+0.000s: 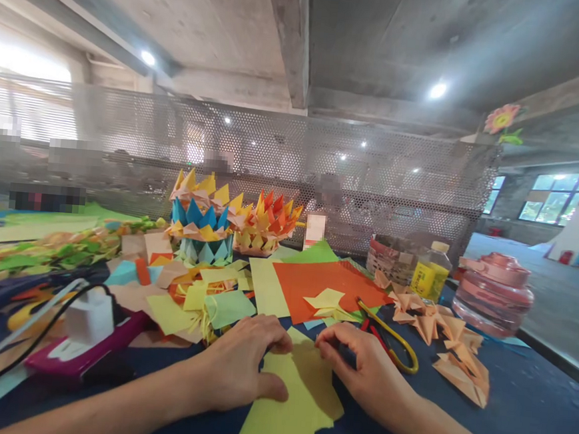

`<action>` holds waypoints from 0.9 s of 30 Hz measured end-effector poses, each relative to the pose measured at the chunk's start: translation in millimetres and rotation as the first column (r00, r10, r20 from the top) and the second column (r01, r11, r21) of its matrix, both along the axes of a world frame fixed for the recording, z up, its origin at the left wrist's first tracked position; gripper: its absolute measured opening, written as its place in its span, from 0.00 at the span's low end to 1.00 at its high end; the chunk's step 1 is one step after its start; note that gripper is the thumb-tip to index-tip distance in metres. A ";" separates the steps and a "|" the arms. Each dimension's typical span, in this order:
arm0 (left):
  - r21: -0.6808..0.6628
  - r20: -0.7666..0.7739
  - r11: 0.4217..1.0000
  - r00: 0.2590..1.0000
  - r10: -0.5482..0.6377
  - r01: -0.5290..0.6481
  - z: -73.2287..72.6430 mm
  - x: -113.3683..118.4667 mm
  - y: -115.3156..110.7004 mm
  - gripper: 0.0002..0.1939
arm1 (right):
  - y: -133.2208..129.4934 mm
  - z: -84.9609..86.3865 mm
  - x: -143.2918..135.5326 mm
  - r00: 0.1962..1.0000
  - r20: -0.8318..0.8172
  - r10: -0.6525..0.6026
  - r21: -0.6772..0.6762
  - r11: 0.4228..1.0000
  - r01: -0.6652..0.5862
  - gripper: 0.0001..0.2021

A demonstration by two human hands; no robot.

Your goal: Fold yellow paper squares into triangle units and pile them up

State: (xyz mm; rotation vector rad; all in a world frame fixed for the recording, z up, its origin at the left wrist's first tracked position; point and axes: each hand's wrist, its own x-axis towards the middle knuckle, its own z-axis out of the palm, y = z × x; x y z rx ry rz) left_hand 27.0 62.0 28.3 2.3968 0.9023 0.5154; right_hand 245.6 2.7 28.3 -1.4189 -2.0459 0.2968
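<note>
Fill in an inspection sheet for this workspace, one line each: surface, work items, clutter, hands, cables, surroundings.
Surface: dark blue table, partly covered with paper.
Work items: yellow paper between the hands; scissors beyond the right hand.
Clutter: loose coloured sheets, pointed paper models, folded tan pieces, pink bottle, yellow-labelled bottle.
Hands: left hand over the paper, thumb and fingers apart; right hand at its right edge, grip unclear.
Cables: black cable and white cable near a purple power strip, left.
Surroundings: perforated screen behind the table; concrete ceiling, lights on.
</note>
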 end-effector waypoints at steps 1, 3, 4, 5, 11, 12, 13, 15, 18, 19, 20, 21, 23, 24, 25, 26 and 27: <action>0.002 -0.004 1.000 1.000 0.002 -0.002 -0.3 -0.1 0.2 0.18 | 0.0 0.0 -0.2 1.000 0.007 0.002 0.002 1.000 -0.002 0.11; 0.001 -0.006 1.000 1.000 0.008 -0.008 -1.5 0.2 1.2 0.18 | 0.3 -0.3 -0.1 1.000 0.020 0.005 0.005 1.000 -0.005 0.10; -0.001 -0.005 1.000 1.000 0.012 -0.012 -2.3 0.5 2.0 0.18 | 0.4 -0.5 -0.1 1.000 0.025 0.008 0.005 1.000 -0.008 0.10; -0.007 -0.003 1.000 1.000 0.014 -0.014 -3.3 0.9 2.9 0.19 | 0.5 -0.7 -0.1 0.999 0.031 0.009 0.006 1.000 -0.010 0.10; -0.043 0.008 0.999 1.000 0.027 -0.027 -8.9 2.1 5.0 0.19 | 0.1 -1.1 -1.2 0.998 0.056 0.012 0.015 1.000 -0.013 0.10; -0.042 0.012 0.999 1.000 0.027 -0.026 -9.1 2.1 4.8 0.18 | 0.2 -1.1 -1.4 0.998 0.060 0.013 0.017 1.000 -0.014 0.10; -0.039 0.015 0.999 1.000 0.025 -0.024 -9.0 2.2 4.5 0.18 | 0.3 -1.1 -1.6 0.998 0.064 0.013 0.019 1.000 -0.014 0.10; -0.027 0.023 0.999 1.000 0.020 -0.019 -7.2 2.4 3.7 0.15 | 0.6 -1.3 -1.9 0.997 0.070 0.015 0.023 1.000 -0.017 0.10; 0.011 0.044 1.000 0.999 0.026 -0.026 -1.1 2.6 2.1 0.06 | 0.4 -1.9 -2.2 0.997 0.074 0.019 0.028 0.999 -0.021 0.10; 0.016 0.051 0.999 0.998 0.026 -0.027 1.4 2.4 1.4 0.06 | 0.2 -2.3 -2.2 0.997 0.075 0.022 0.030 0.999 -0.024 0.10; 0.012 0.052 1.000 0.998 0.021 -0.022 4.0 2.2 0.6 0.06 | -0.1 -2.5 -2.1 0.997 0.076 0.025 0.031 0.999 -0.028 0.10; -0.004 0.047 1.000 0.999 0.006 -0.006 6.3 1.8 -0.4 0.05 | -0.2 -2.8 -1.9 0.997 0.076 0.029 0.032 0.999 -0.031 0.10; -0.060 0.022 0.997 0.999 -0.050 0.051 9.6 0.5 -2.6 0.07 | -0.4 -2.7 -1.4 0.997 0.074 0.037 0.032 0.999 -0.039 0.10; -0.080 0.003 0.993 0.997 -0.083 0.083 10.3 -0.4 -3.7 0.11 | -0.3 -2.5 -1.2 0.997 0.073 0.040 0.031 0.999 -0.043 0.10; -0.085 -0.021 0.990 0.993 -0.113 0.111 10.5 -1.3 -4.9 0.16 | -0.1 -2.2 -1.1 0.997 0.071 0.041 0.031 0.999 -0.043 0.10; -0.078 -0.047 0.988 0.989 -0.139 0.135 10.1 -2.1 -6.1 0.19 | 0.1 -1.8 -1.1 0.997 0.069 0.043 0.029 0.999 -0.045 0.10; -0.065 -0.072 0.986 0.985 -0.158 0.153 9.4 -2.9 -7.2 0.20 | 0.3 -1.4 -1.1 0.997 0.068 0.043 0.027 0.999 -0.045 0.10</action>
